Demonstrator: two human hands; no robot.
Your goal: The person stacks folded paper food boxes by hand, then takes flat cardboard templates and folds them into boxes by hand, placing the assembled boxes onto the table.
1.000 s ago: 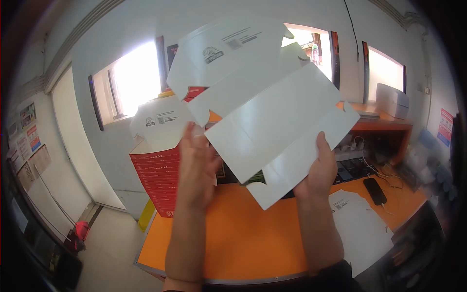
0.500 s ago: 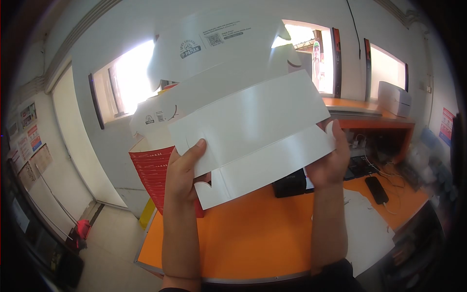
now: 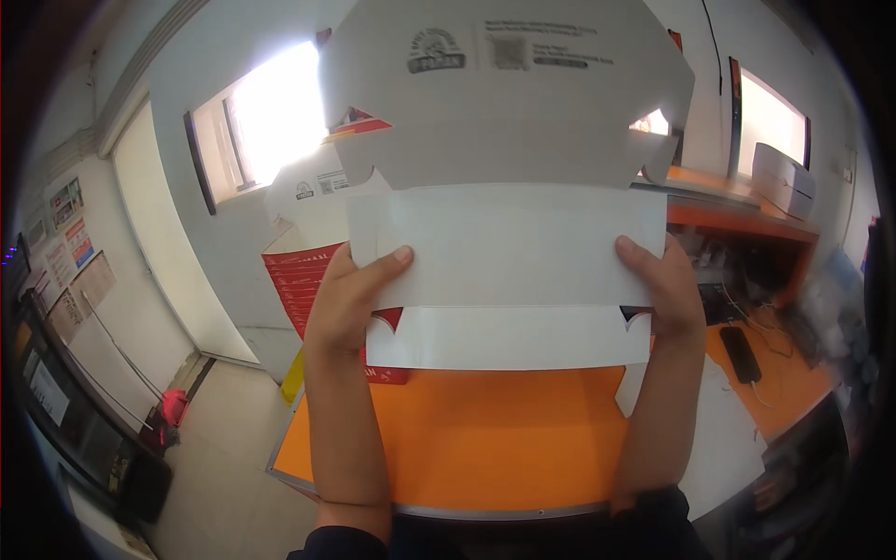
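Observation:
A white cardboard box blank [image 3: 509, 247] is held up in front of me, with grey printing and a square code on its upper panel. Its creased panels hang one below another, and notches show at the corners of the folds. My left hand [image 3: 347, 294] grips the left edge, thumb on the near face. On the opposite edge my right hand [image 3: 672, 289] has the same grip, thumb pressed on the panel. The other fingers of both hands are largely hidden behind the cardboard.
Left of the blank stands a stack of red and white folded boxes [image 3: 291, 285] on the orange table [image 3: 504, 448]. A white sheet [image 3: 714, 439] lies at right near a phone [image 3: 740, 355] with a cable. A white device [image 3: 782, 182] sits on the shelf behind.
The blank has turned from a slant to nearly level and faces me more squarely. My right thumb has come onto its near face. The view has shifted slightly.

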